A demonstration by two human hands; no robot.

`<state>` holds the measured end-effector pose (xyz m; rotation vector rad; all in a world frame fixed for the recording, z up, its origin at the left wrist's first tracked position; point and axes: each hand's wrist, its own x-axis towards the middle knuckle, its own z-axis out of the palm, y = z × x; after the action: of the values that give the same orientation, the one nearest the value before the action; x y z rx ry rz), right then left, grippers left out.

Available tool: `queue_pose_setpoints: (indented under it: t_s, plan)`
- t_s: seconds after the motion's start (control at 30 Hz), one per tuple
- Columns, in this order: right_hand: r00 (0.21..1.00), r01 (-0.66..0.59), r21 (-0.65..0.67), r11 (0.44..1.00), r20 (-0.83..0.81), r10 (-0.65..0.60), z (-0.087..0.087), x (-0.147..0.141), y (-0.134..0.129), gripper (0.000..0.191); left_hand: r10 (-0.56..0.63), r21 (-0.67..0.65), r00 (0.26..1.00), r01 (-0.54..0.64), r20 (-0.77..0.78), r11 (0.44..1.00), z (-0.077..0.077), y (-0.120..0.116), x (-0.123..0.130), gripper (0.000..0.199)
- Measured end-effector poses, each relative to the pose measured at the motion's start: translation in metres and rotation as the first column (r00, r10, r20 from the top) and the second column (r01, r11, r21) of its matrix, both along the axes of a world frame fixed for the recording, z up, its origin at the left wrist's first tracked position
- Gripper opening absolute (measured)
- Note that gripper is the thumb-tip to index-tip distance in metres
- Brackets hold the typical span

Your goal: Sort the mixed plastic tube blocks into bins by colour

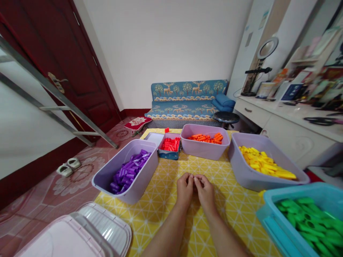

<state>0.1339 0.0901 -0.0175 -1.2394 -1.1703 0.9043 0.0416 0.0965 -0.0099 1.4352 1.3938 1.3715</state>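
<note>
My left hand point(184, 187) and my right hand point(204, 188) meet over the middle of the yellow patterned tablecloth point(166, 185). Both have curled fingers, with thumbs and fingertips pressed together; whatever they may hold is hidden. Around them stand a lilac bin with purple pieces point(130, 171) on the left, a small box with red pieces point(170, 144) beyond it, and a lilac bin with orange pieces point(206, 138) at the far side. Yellow pieces point(262, 162) lie in a lilac bin to the right, and green pieces point(312, 223) fill a teal bin at the near right.
Stacked plastic lids point(104, 226) lie at the near left. One red piece point(167, 130) is at the table's far edge. Beyond are a blue sofa point(184, 107), a black round stool point(226, 117), a red stool point(138, 123), a ladder point(56, 92) and a white dresser point(289, 121).
</note>
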Motion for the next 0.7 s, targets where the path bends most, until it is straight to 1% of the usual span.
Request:
queue_pose_setpoints:
  t_s: [0.13, 0.33, 0.47, 0.57, 0.63, 0.7]
  plan:
    - [1.0, 0.005, 0.006, 1.0, 0.014, -0.005, 0.002, -0.001, -0.001, 0.032, 0.005, -0.003, 1.0, -0.005, 0.01, 1.0, 0.0, 0.0, 0.0, 0.025]
    - [1.0, -0.027, -0.018, 0.999, 0.01, 0.027, 0.003, 0.001, -0.003, 0.027, 0.004, 0.018, 1.0, -0.004, 0.009, 1.0, -0.005, 0.002, 0.001, 0.028]
    - [0.997, -0.012, 0.007, 1.0, 0.071, 0.012, -0.001, 0.001, 0.0, 0.023, 0.009, 0.046, 0.995, -0.004, -0.097, 0.999, -0.003, 0.0, 0.002, 0.025]
    - [0.993, 0.026, 0.031, 0.999, 0.116, -0.03, -0.004, 0.001, 0.001, 0.02, -0.039, 0.067, 0.973, 0.056, -0.229, 0.996, 0.001, -0.005, 0.004, 0.032]
    - [0.991, 0.05, 0.038, 0.998, 0.124, -0.055, -0.004, 0.002, 0.0, 0.019, -0.078, 0.044, 0.955, 0.094, -0.286, 0.995, 0.002, -0.009, 0.006, 0.036]
    - [0.992, 0.05, 0.041, 0.998, 0.111, -0.054, -0.004, 0.004, -0.001, 0.018, -0.108, -0.009, 0.958, 0.109, -0.266, 0.994, -0.001, -0.014, 0.009, 0.042]
